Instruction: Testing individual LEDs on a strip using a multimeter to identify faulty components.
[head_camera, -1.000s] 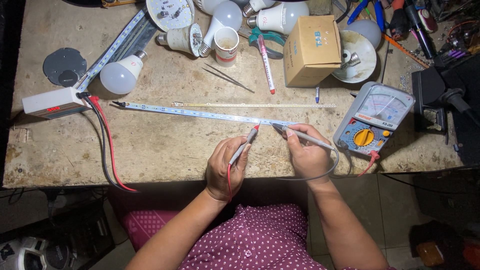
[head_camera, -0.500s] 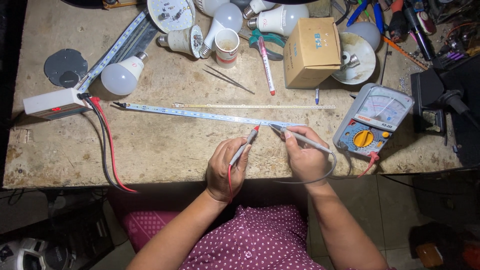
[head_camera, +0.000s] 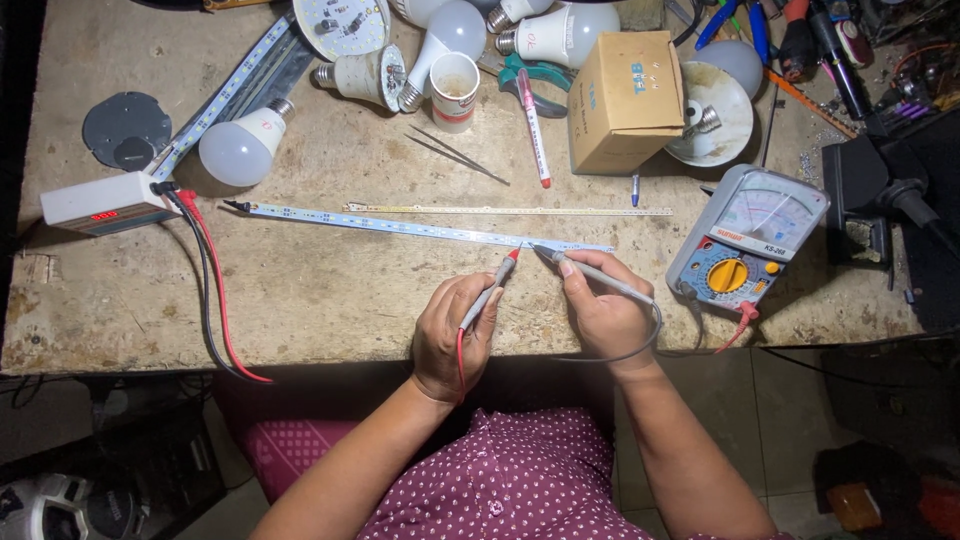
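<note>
Rough stone bench (head_camera: 300, 300); both hands press slim probes onto thin LED strip (head_camera: 400, 225).

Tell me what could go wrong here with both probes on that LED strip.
1. The red probe in the left hand and the grey probe in the right hand have tips very close together on the LED strip; a slip might bridge them.
2. The strip lies loose on the bench, so pressure could shift it.
3. The meter sits near the bench edge; tugged leads might drag it.
</note>
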